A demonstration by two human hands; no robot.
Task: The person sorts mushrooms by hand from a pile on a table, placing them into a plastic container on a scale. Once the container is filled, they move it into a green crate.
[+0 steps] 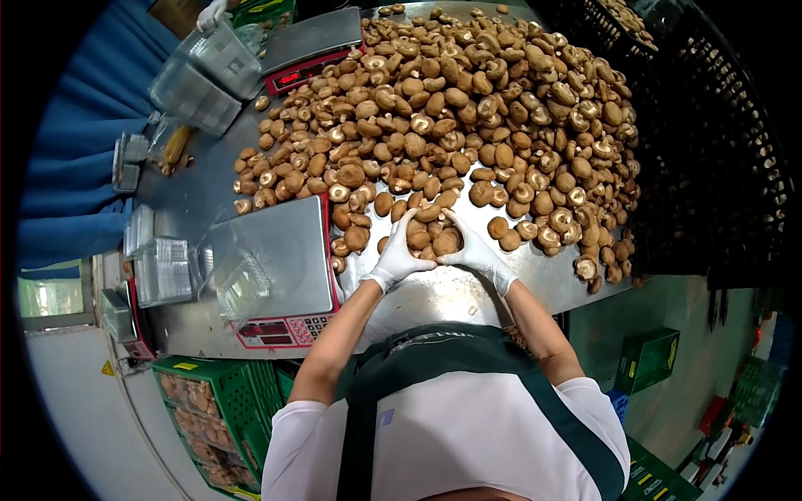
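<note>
Two white-gloved hands meet over the steel tabletop [443,296]. The left hand [397,257] and the right hand [478,252] face each other, fingers curled inward and touching at the tips, cupping a small cluster of mushrooms [432,239] between them. The cluster holds about six brown caps; an exact count cannot be made, since the fingers cover some. It lies at the near edge of one big mushroom heap [468,108], far too many to count, spread over most of the tabletop.

Two scales stand on the tabletop: the near scale [280,250] just left of the left hand, with one clear punnet [242,285] lying on its pan, and the far scale [311,40] behind the heap. Left of the near scale sits a stack of clear punnets [164,271]. At the top left, one co-worker's gloved hand [209,14] rests on another stack of clear trays [205,77]. One green crate [213,409] with mushrooms stands below the tabletop, and black crates [710,167] line the right side
</note>
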